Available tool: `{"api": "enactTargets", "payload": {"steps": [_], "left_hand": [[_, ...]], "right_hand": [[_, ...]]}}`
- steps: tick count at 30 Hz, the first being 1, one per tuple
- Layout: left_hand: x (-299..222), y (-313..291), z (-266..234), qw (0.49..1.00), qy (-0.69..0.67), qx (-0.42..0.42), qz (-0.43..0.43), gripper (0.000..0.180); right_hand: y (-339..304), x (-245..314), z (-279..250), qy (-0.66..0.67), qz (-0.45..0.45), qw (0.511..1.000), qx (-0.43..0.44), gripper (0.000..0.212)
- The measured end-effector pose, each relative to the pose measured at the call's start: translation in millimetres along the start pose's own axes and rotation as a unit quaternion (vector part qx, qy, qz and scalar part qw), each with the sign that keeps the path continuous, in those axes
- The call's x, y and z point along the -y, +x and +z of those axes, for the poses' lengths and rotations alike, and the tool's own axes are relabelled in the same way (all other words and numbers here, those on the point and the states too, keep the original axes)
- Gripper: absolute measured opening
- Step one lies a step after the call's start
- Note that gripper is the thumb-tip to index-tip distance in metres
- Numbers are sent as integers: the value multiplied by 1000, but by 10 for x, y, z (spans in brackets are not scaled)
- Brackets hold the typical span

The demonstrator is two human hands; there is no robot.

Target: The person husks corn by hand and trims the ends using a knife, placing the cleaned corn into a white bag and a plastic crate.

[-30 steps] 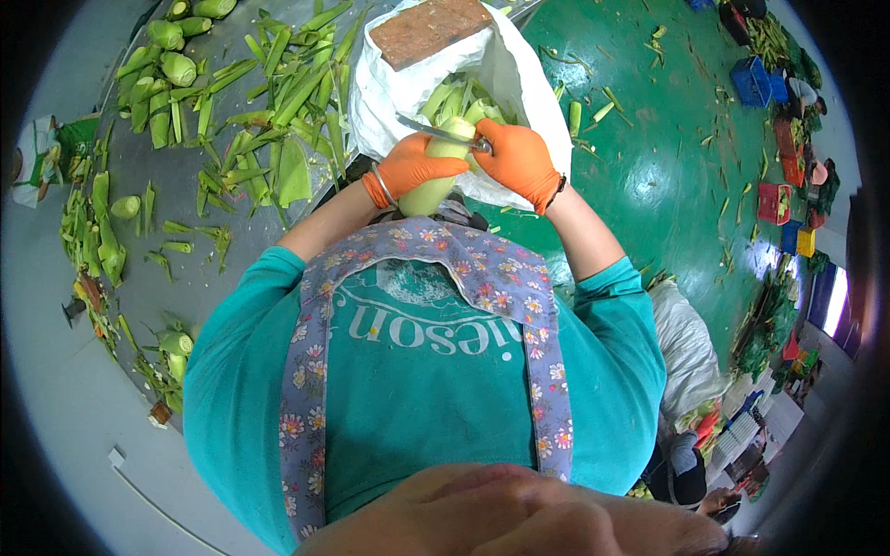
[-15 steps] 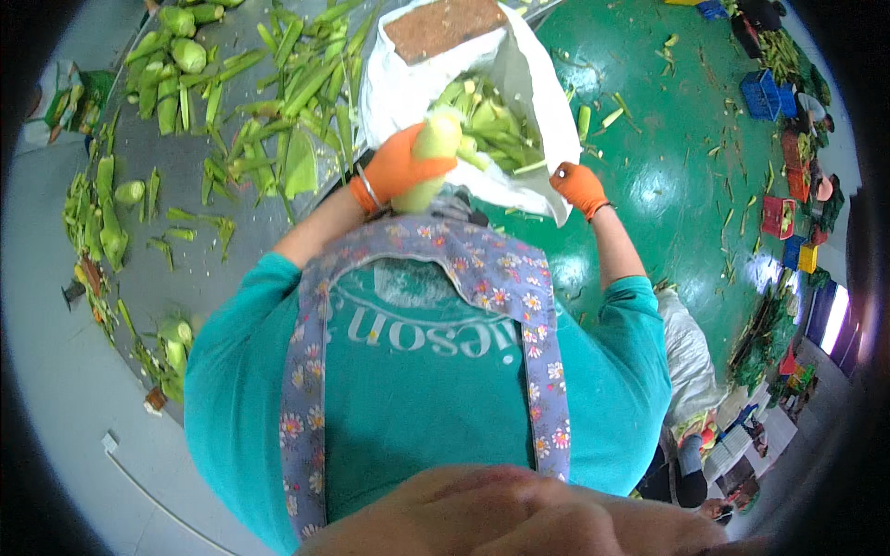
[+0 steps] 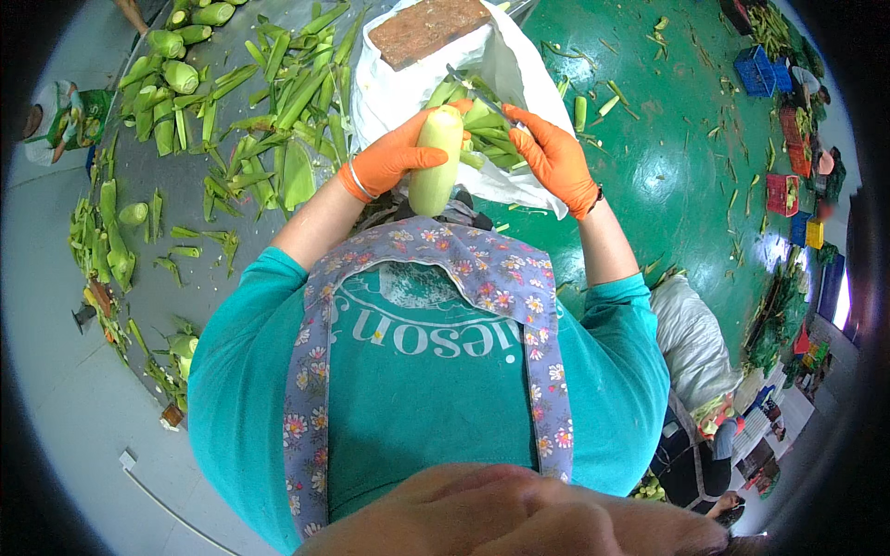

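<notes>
My left hand [image 3: 399, 159], in an orange glove, grips a pale green, thick vegetable [image 3: 434, 181] that looks like an ear of corn in its inner husk. It stands nearly upright, its paler cut end at the top. In my gloved right hand [image 3: 559, 162] is a small knife [image 3: 479, 93], its dark blade pointing left over an open white sack [image 3: 373, 102]. Green husk strips [image 3: 491, 139] lie inside the sack, just behind both hands. A brown brick-like block [image 3: 428, 32] rests on the sack's far edge.
To the left, a grey table [image 3: 176, 296] holds loose husk strips [image 3: 311, 83] and a pile of green ears [image 3: 181, 77]. Scraps lie on the green floor [image 3: 649, 167] at right. Crates, including a blue one [image 3: 754, 70], and another person [image 3: 691, 463] are farther right.
My right hand has moved left from the sack's right edge toward the ear, and the knife blade now shows. My left hand has turned the ear more upright.
</notes>
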State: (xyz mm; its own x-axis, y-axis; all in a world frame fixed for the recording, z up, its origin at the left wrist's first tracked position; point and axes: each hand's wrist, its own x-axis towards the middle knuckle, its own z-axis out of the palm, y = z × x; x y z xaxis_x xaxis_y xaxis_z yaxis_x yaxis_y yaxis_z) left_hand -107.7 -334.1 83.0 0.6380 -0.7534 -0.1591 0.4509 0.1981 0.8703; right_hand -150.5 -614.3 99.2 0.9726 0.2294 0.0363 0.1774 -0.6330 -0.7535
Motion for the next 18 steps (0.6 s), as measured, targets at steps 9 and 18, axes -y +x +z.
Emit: {"api": "enactTargets", "payload": {"steps": [9,18], "left_hand": [[-22,26,82,988,113,-68,-76,74],[142,-56,-15,980,125,-141,-68,46]], "right_hand": [[121,281,86,-37,-133,989,46,31],[-122,-180,-364,-119,-40,983,132,27]]}}
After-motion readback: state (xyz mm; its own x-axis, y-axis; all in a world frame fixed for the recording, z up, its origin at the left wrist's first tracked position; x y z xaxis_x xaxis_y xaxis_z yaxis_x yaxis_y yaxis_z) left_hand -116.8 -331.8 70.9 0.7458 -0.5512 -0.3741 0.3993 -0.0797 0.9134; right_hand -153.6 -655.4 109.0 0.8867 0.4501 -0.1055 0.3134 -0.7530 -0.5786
